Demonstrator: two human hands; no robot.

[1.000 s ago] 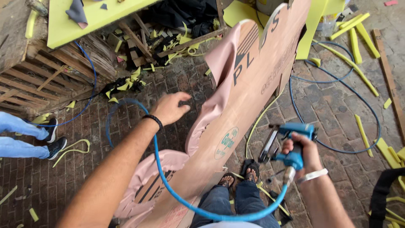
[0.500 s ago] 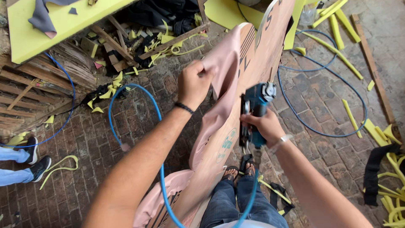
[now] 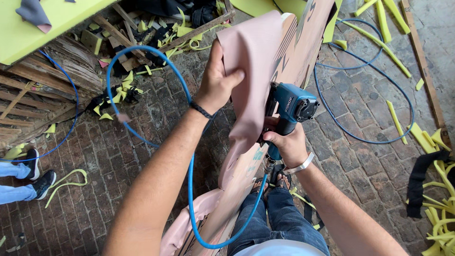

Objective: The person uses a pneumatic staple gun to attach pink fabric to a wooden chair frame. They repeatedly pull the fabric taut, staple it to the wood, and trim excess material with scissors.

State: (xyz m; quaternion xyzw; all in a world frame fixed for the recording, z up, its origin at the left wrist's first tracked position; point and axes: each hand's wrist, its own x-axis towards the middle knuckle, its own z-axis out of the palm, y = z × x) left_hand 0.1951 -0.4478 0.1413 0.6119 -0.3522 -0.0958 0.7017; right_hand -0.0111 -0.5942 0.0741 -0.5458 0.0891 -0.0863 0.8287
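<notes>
The left hand clenches pink fabric over a brown printed board's edge. The right hand grips a blue pneumatic stapler against it.

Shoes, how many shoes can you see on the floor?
2 dark shoes at the left edge, on another person's feet: one higher, one lower. By the board's foot, the worker's own feet wear sandals, partly hidden.

Left hand at upper centre of frame, arm extended, fingers clenched in a grip. Right hand at centre right, fingers wrapped closed, wrist bent inward.
</notes>
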